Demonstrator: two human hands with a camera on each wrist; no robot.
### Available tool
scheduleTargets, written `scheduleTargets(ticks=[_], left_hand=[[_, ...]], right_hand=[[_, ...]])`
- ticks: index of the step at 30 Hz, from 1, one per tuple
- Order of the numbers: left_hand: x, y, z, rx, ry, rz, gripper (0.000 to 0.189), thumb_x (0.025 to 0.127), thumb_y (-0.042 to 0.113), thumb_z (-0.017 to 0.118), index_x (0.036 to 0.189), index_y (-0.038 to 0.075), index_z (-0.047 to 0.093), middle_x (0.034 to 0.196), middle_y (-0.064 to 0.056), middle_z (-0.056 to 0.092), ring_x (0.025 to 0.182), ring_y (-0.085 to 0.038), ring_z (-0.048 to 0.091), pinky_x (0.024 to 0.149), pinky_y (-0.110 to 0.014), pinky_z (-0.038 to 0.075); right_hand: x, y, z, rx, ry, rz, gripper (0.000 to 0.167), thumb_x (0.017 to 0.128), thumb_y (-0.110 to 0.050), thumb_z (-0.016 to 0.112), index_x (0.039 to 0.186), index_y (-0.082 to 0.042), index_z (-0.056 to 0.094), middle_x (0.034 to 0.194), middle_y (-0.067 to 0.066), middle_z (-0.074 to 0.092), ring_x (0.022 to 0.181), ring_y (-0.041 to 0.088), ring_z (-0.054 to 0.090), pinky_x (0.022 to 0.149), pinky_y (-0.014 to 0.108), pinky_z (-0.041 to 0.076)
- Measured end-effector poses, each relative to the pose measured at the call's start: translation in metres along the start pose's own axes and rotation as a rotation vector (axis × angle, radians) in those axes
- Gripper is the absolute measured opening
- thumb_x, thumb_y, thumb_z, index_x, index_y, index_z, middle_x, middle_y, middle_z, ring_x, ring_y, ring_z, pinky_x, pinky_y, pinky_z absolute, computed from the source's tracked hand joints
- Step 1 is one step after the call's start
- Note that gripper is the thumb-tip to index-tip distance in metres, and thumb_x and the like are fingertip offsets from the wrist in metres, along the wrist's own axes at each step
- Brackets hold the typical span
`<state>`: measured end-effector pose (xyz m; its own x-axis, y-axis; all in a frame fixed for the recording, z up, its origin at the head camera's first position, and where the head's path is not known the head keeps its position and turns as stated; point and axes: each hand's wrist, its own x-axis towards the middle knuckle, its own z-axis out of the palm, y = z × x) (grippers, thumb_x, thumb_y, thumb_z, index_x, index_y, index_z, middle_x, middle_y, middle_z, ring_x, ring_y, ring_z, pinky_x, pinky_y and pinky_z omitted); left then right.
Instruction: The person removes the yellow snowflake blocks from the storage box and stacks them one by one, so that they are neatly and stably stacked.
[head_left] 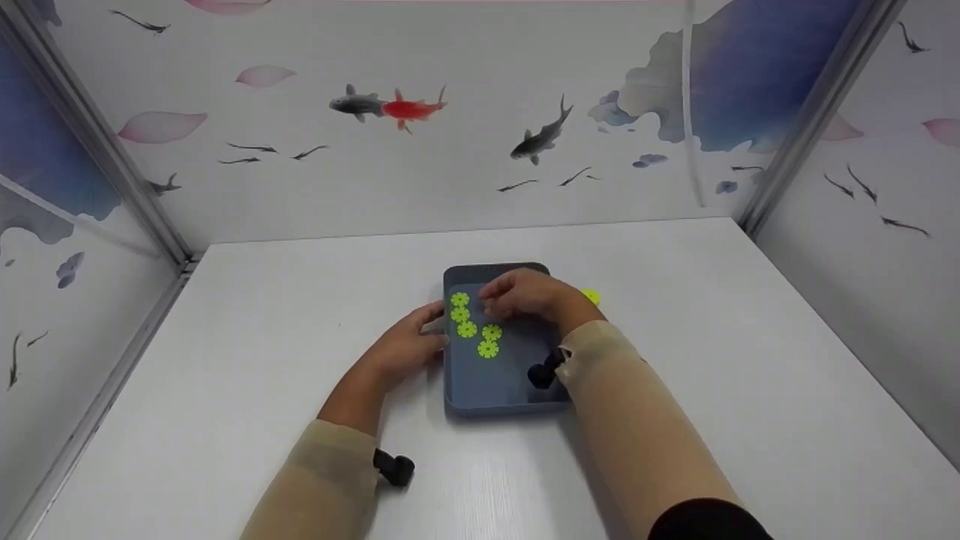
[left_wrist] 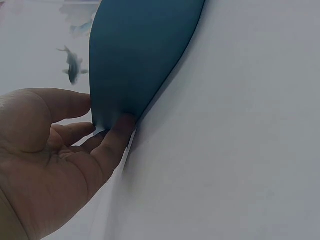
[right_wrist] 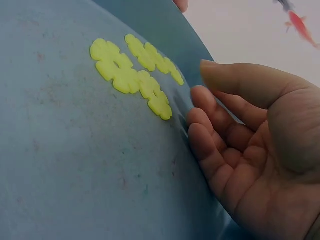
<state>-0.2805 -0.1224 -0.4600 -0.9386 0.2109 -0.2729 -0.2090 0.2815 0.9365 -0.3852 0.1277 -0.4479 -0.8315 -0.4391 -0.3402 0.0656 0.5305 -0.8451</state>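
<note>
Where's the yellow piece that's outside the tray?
In the head view, the yellow piece lies on the white table, right of the tray, partly hidden by the right wrist.

Shows yellow-green on the discs (head_left: 488,349), slate blue on the tray (head_left: 499,390), plain white on the bench (head_left: 697,337), beige on the sleeves (head_left: 652,420). Bears, on the white wall (head_left: 435,187), red and grey fish (head_left: 411,110), pink petals (head_left: 161,127), blue-and-grey blotches (head_left: 750,82). Runs silver along the posts (head_left: 817,120).

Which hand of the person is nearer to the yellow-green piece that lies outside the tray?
Right. The right hand is over the tray, close to the piece in the head view; the left hand is farther, at the tray's left side.
</note>
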Motion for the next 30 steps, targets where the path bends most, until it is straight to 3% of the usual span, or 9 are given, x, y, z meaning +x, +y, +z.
scheduleTargets(ticks=[5,16,21,30], left_hand=[[0.0016,-0.0005,-0.0008,-0.010,-0.007,-0.001,0.068,0.106,0.010,0.058,0.168,0.021,0.036,0.176,0.000,0.033,0.153,-0.028,0.051,0.123,-0.047,0.048],[0.0025,0.0004,-0.0013,0.013,-0.004,-0.003,0.069,0.105,0.010,0.059,0.168,0.023,0.037,0.177,0.001,0.033,0.158,-0.029,0.045,0.125,-0.049,0.046],[0.0011,0.0008,-0.0007,0.004,-0.005,0.005,0.069,0.105,0.010,0.058,0.169,0.022,0.036,0.177,0.000,0.032,0.156,-0.029,0.048,0.123,-0.048,0.048],[0.0000,0.0016,0.0009,0.004,-0.003,0.013,0.069,0.104,0.010,0.057,0.169,0.021,0.035,0.177,-0.001,0.033,0.153,-0.029,0.051,0.121,-0.048,0.050]], right_hand=[[0.0001,0.0012,-0.0043,-0.087,-0.110,-0.020,0.042,0.087,-0.007,0.084,0.126,-0.022,0.078,0.127,-0.001,0.077,0.115,0.018,0.066,0.105,0.034,0.054],[-0.0034,-0.0018,-0.0058,-0.195,-0.190,0.006,0.046,0.088,-0.001,0.081,0.125,-0.029,0.079,0.129,-0.003,0.074,0.119,0.019,0.061,0.111,0.038,0.051],[-0.0042,-0.0019,-0.0039,-0.230,-0.198,-0.025,0.047,0.087,0.002,0.081,0.124,-0.028,0.079,0.130,-0.007,0.075,0.123,0.017,0.063,0.113,0.039,0.052],[-0.0051,-0.0015,-0.0012,-0.286,-0.160,-0.032,0.043,0.088,0.000,0.081,0.118,-0.032,0.081,0.125,-0.011,0.077,0.115,0.017,0.063,0.103,0.035,0.055]])
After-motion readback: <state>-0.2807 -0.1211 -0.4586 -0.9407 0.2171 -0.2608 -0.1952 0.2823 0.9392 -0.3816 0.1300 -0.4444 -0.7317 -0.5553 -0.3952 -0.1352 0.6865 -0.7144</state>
